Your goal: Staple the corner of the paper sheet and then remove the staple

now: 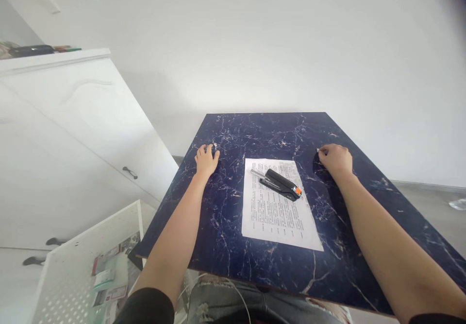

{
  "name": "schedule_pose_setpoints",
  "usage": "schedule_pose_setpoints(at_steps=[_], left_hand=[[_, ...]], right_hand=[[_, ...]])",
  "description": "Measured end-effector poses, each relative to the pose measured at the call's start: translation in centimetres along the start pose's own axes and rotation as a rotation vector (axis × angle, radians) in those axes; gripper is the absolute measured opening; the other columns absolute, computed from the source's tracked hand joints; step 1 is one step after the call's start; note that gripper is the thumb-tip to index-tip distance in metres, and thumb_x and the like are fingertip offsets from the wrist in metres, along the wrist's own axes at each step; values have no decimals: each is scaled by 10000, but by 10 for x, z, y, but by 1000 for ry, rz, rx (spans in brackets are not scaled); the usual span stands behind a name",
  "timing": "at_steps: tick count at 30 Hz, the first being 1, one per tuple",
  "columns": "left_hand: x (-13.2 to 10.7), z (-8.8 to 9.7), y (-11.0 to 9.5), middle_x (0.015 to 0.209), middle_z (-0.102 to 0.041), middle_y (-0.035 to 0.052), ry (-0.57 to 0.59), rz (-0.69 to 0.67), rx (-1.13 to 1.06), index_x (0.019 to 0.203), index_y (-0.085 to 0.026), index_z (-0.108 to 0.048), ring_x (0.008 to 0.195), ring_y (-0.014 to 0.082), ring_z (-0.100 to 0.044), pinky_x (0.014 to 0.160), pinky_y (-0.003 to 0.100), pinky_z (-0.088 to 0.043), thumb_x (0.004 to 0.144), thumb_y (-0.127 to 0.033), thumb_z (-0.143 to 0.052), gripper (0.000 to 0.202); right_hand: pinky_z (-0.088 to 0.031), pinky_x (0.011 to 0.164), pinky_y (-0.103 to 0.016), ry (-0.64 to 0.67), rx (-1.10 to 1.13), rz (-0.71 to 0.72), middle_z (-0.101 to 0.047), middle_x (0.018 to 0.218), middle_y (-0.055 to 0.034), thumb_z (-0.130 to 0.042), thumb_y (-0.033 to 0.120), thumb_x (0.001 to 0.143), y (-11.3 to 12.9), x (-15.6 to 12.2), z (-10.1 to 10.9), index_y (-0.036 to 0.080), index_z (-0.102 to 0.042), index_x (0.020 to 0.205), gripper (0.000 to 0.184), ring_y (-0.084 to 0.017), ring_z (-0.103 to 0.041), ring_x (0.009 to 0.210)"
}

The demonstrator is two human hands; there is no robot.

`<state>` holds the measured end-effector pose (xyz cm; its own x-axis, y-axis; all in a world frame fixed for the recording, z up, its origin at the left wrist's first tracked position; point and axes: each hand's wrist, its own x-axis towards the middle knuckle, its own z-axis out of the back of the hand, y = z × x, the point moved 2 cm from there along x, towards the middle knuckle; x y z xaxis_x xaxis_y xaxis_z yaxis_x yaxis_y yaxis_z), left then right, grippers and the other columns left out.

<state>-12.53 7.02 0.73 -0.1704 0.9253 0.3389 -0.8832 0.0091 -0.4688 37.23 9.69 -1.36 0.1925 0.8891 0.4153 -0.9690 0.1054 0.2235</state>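
A black stapler [280,184] with an orange patch at one end lies tilted across printed paper sheets [276,222]. Its metal staple channel sticks out toward the upper left. To the left of the paper, my left hand [207,160] rests on the dark blue marbled table [225,256], fingers apart and a little bent. Right of the paper, my right hand [337,160] is closed in a pinch above the table. A tiny pale bit shows at its fingertips, too small to name. Neither hand touches the stapler or the paper.
A white cabinet [91,134] with dark handles stands at the left. Below it, a white perforated basket [67,275] holds several packets. Behind the table rises a pale wall [262,47]. A clear plastic object [457,204] lies on the floor at the right.
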Motion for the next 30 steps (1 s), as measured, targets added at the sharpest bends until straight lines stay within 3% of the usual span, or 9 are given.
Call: schedule_pose_setpoints(at_steps=[3,6,12,15,19,23,27,30], left_hand=[[3,-11,7,1735,-201,119,207,-29,157,1603,-252,-395,1593,421,-146,1233,695,-162,1016,-548,-395,657],[4,-19,5,1752,-139,68,288,-55,222,1651,-278,-299,1597,428,-116,1238,716,-97,1031,-548,-295,676],[3,-16,3,1700,-311,112,253,-66,240,1616,-258,-381,1580,428,-192,1225,721,-156,1030,-517,-329,643],[4,-14,3,1711,-287,87,214,-78,216,1587,-305,-427,1568,417,-240,1216,726,-191,1021,-476,-382,593],[4,-17,3,1722,-268,25,295,-109,207,1581,-360,-433,1587,433,-161,1198,784,-116,1037,-440,-335,558],[2,-15,-1,1669,-377,72,263,-116,188,1564,-335,-453,1566,432,-222,1188,786,-155,1037,-408,-367,539],[0,-10,-7,1474,-560,142,153,-172,172,1471,-273,-559,1390,375,-489,1180,650,-334,1005,-336,-477,478],[2,-8,-7,1400,-591,147,86,-195,136,1389,-228,-629,1278,326,-573,1126,500,-441,976,-287,-534,428]], right_hand=[[-517,760,-394,-10,29,-18,-758,976,-139,-593,299,862,0,0,1,190,-795,970,254,-297,-676,871],[-515,758,-389,-6,60,4,-756,969,-132,-579,294,865,2,-1,2,202,-788,976,254,-294,-676,881],[-508,781,-395,2,87,46,-755,1030,-127,-572,252,842,2,-1,1,203,-783,961,247,-308,-674,960],[-502,787,-391,-7,88,53,-757,1036,-120,-566,245,840,1,0,0,202,-778,950,243,-307,-672,973],[-498,792,-388,-15,84,64,-752,1018,-123,-561,246,840,1,0,-1,199,-777,935,241,-306,-666,975],[-494,784,-382,-11,95,65,-747,1006,-125,-564,240,835,1,0,-2,200,-778,931,238,-300,-662,959],[-490,778,-378,-7,99,57,-751,1003,-122,-572,243,833,-1,1,-3,196,-777,923,229,-303,-666,959],[-493,784,-377,-17,102,51,-754,997,-118,-570,250,839,-2,1,-3,199,-776,920,228,-301,-669,954]])
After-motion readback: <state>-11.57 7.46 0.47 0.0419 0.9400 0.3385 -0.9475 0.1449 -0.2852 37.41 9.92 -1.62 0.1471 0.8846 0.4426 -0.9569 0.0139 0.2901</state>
